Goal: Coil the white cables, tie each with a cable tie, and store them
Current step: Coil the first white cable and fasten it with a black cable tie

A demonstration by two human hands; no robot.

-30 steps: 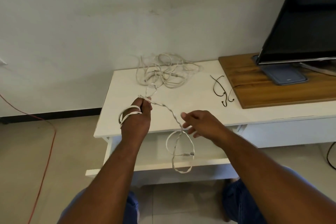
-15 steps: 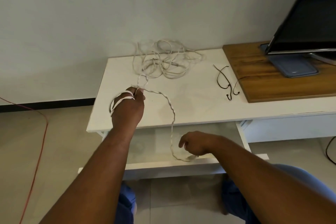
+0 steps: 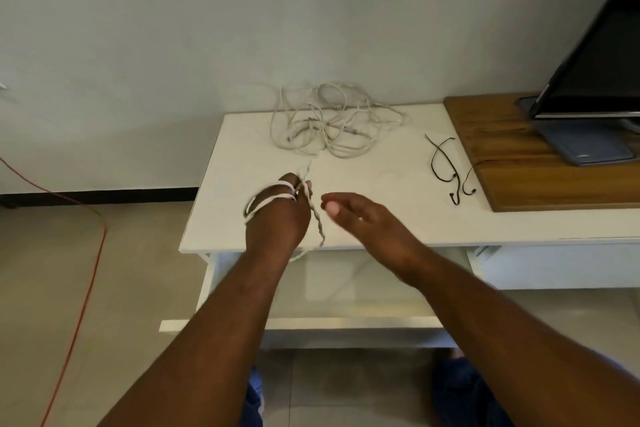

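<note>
Over the front edge of the white counter (image 3: 374,170), the left hand (image 3: 277,215) gripped a thin twisted white cable (image 3: 319,222), looped round its palm as a spool for coiling, while the right hand (image 3: 367,218) hung open just beside the dangling strand and more tangled white cables (image 3: 332,121) waited at the back

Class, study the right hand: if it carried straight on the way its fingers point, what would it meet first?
Probably the twisted white cable hanging from the left hand, just ahead of the right hand; the left hand lies just beyond it. Depth is uncertain from one view.
</note>
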